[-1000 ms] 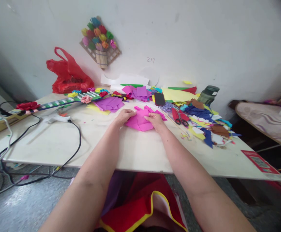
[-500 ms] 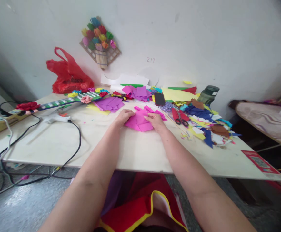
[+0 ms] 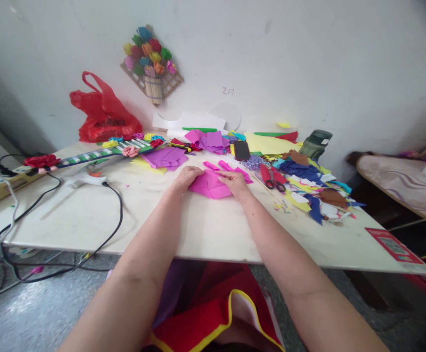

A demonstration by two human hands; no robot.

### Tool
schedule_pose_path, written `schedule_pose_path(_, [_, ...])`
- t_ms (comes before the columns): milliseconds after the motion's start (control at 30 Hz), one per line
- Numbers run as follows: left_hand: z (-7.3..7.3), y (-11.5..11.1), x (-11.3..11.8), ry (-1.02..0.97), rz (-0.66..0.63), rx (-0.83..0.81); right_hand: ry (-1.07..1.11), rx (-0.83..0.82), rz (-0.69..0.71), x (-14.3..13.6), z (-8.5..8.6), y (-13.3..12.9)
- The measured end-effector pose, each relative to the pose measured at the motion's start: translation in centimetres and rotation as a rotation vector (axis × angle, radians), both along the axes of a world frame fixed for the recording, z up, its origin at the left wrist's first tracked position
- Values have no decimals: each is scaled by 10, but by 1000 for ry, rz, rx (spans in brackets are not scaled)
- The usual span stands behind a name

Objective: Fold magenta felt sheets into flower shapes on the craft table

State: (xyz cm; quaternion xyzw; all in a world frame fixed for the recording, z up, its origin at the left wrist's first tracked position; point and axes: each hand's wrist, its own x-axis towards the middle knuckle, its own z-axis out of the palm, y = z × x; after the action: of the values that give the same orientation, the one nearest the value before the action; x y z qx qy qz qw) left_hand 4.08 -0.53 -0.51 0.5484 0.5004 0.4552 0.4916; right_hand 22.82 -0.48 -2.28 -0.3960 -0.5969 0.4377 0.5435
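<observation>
A pink sheet of crepe paper [image 3: 211,186] lies on the white table between my hands. My left hand [image 3: 190,178] is closed on its left edge, thumb and fingers together. At the upper right, my right hand [image 3: 235,184] pinches the same sheet. The far edge of the paper looks folded over between the two hands. Just behind it rest some narrow folded pink paper strips [image 3: 236,169]. Scissors with black handles [image 3: 275,184] lie to the right of my right hand, beside a thin wooden stick [image 3: 267,189].
Coloured paper scraps [image 3: 308,181] heap up on the right, near a green bottle [image 3: 316,144]. A phone [image 3: 241,150] and purple sheets [image 3: 167,157] lie at the back. On the left are a white glue gun [image 3: 84,181] with a black cord, paper flowers and a red plastic bag [image 3: 104,115].
The far edge of the pink sheet, which stood up between my hands, is now lower and folded down toward me. My hands have barely moved.
</observation>
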Motion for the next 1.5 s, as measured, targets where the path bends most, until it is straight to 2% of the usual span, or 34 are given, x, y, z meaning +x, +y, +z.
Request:
schedule_pose_path(300, [-3, 4, 1, -116, 4, -33, -140, 61, 64, 1, 9, -10])
schedule_pose_path(667, [-3, 3, 1, -144, -8, -44, -336, 266, 92, 4, -2, 2])
schedule_pose_path(1000, [3, 1, 5, -171, 62, -67, -456, 308, 73, 5, -4, 4])
schedule_pose_path(1133, [1, 1, 2, -185, -26, -86, -455, 331, 77, 4, -4, 5])
schedule_pose_path(1233, [-1, 1, 0, -124, -102, -60, -460, 334, 88, 4, -5, 6])
schedule_pose_path(1500, [0, -2, 0, -12, -90, 20, -465, 314, 109, 2, -4, 3])
